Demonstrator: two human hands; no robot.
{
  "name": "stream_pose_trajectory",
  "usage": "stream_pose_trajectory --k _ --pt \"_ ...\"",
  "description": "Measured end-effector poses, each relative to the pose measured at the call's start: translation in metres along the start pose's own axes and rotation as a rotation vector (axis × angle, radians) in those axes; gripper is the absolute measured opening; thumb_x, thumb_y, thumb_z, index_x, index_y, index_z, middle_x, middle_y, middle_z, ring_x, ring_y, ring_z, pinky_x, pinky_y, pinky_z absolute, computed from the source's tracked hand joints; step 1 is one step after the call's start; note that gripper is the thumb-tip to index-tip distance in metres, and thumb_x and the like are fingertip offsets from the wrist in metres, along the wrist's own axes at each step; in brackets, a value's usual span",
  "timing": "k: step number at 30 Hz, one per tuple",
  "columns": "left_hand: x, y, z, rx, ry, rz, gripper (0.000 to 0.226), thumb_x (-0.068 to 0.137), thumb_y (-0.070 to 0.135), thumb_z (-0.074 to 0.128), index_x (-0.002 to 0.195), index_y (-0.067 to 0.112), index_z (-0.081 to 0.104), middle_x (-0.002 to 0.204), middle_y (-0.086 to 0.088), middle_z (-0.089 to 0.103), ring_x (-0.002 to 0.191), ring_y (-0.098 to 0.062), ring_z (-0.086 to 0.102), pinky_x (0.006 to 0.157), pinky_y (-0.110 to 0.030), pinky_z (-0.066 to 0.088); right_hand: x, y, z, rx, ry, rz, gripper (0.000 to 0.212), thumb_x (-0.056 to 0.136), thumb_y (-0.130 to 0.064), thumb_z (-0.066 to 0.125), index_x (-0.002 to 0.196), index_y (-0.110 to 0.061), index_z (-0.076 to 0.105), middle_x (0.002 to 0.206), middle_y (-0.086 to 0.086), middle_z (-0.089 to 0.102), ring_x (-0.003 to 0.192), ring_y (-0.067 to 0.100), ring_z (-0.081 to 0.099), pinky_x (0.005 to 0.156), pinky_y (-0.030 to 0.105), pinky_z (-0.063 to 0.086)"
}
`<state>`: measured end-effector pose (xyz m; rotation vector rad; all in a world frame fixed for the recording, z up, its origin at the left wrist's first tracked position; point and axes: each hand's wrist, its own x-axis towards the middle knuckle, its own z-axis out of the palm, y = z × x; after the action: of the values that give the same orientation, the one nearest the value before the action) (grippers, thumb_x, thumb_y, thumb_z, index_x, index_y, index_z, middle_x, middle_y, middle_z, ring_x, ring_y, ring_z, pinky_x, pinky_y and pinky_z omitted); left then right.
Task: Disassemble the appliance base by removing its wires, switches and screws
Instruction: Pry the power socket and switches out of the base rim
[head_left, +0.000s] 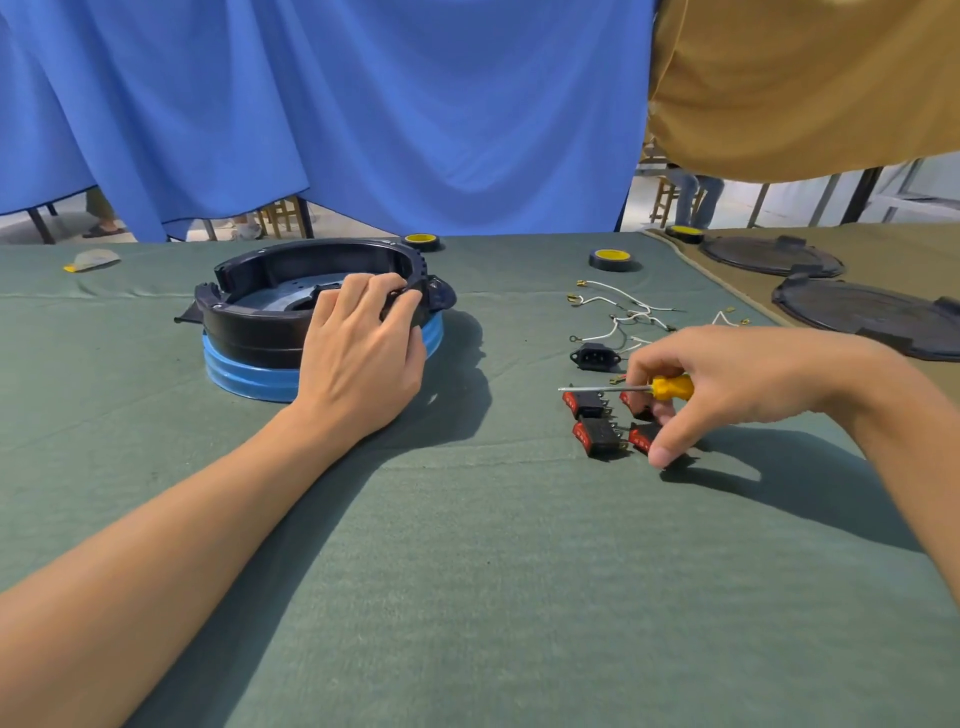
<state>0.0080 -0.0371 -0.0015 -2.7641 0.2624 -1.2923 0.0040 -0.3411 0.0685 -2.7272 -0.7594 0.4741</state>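
Observation:
The round black appliance base (249, 322) with a blue lower ring stands on the green cloth at left centre. My left hand (363, 353) grips its near right rim, fingers curled over the edge. My right hand (727, 384) hovers to the right and holds a yellow-handled screwdriver (670, 387), its shaft pointing left. Under that hand lie several red-and-black rocker switches (597, 434). A black power socket (595, 357) and loose white wires (623, 312) lie just beyond them.
Two rolls of tape with yellow cores (613, 259) sit near the table's far edge. Two flat black round covers (862, 317) rest on a brown cloth at far right. A blue curtain (363, 114) hangs behind the table. A small crumpled item (93, 259) lies far left.

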Motion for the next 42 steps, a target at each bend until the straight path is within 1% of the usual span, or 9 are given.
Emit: stream_pose_trajectory --k 4,9,15,20,24,29,34,38,42 --pt "-0.001 -0.001 0.0 0.0 0.005 -0.001 0.031 0.087 0.017 0.057 0.112 0.001 0.064 0.118 -0.014 0.06 0.108 -0.034 0.052 0.085 -0.045 0.039 0.002 -0.002 0.003 -0.036 -0.03 0.004 0.034 0.063 -0.053 0.084 0.08 -0.029 0.066 0.075 -0.02 0.063 0.07 0.0 0.056 0.06 0.024 0.04" --pt "0.0 -0.001 0.0 0.003 0.006 0.002 0.03 0.087 0.017 0.056 0.111 0.001 0.064 0.118 -0.014 0.059 0.108 -0.034 0.051 0.085 -0.044 0.038 0.002 0.0 0.001 -0.086 0.04 0.01 0.037 0.062 -0.057 0.083 0.073 -0.028 0.063 0.069 -0.008 0.059 0.06 0.0 0.05 0.059 0.027 0.035" --pt "0.0 -0.002 -0.001 -0.002 0.017 0.005 0.031 0.085 0.017 0.057 0.111 0.002 0.064 0.117 -0.013 0.06 0.107 -0.034 0.053 0.085 -0.043 0.039 0.004 0.002 0.001 -0.144 0.057 0.046 0.04 0.062 -0.059 0.082 0.076 -0.027 0.062 0.07 -0.007 0.059 0.061 -0.003 0.05 0.058 0.027 0.034" --pt "0.0 0.0 -0.001 0.017 0.035 -0.058 0.033 0.086 0.019 0.056 0.114 0.003 0.062 0.117 -0.011 0.061 0.106 -0.032 0.054 0.086 -0.041 0.038 -0.002 0.002 -0.002 -0.051 0.056 0.074 0.05 0.055 -0.069 0.076 0.087 -0.033 0.062 0.08 -0.009 0.061 0.069 0.004 0.055 0.062 0.026 0.04" --pt "0.0 -0.003 -0.003 0.053 -0.004 -0.168 0.032 0.091 0.029 0.055 0.111 0.004 0.063 0.105 -0.011 0.066 0.099 -0.032 0.058 0.085 -0.043 0.039 -0.002 -0.003 -0.009 0.089 0.214 0.032 0.051 0.052 -0.076 0.065 0.081 -0.035 0.066 0.073 -0.011 0.063 0.064 0.003 0.055 0.062 0.031 0.041" --pt "0.002 -0.006 -0.005 0.019 0.022 -0.161 0.028 0.093 0.033 0.053 0.095 0.009 0.067 0.08 -0.005 0.068 0.082 -0.028 0.061 0.082 -0.04 0.037 0.015 -0.024 -0.005 0.175 0.34 -0.011 0.041 0.069 -0.066 0.064 0.08 -0.026 0.068 0.064 -0.016 0.062 0.058 -0.002 0.058 0.057 0.023 0.038" --pt "-0.002 -0.01 -0.007 -0.142 0.212 -0.159 0.023 0.085 0.024 0.06 0.078 0.006 0.073 0.066 -0.003 0.067 0.074 -0.026 0.063 0.083 -0.037 0.035 0.052 -0.055 0.002 0.252 0.457 -0.075 0.028 0.083 -0.047 0.07 0.073 -0.021 0.067 0.054 -0.007 0.056 0.052 0.007 0.052 0.055 0.027 0.042" --pt "-0.002 -0.015 -0.009 -0.326 0.389 -0.097 0.026 0.083 0.019 0.058 0.068 0.007 0.075 0.063 -0.001 0.064 0.077 -0.028 0.061 0.084 -0.035 0.032 0.087 -0.08 -0.002 0.338 0.537 -0.058 0.031 0.087 -0.041 0.069 0.074 -0.013 0.066 0.061 -0.001 0.056 0.052 0.012 0.043 0.053 0.026 0.035" --pt "-0.001 -0.017 -0.009 -0.427 0.422 -0.129 0.031 0.085 0.021 0.057 0.063 0.008 0.074 0.071 -0.001 0.062 0.084 -0.026 0.058 0.083 -0.034 0.029 0.121 -0.089 -0.005 0.428 0.623 0.056 0.026 0.086 -0.032 0.071 0.07 -0.013 0.062 0.055 -0.005 0.047 0.054 0.013 0.042 0.049 0.026 0.031"
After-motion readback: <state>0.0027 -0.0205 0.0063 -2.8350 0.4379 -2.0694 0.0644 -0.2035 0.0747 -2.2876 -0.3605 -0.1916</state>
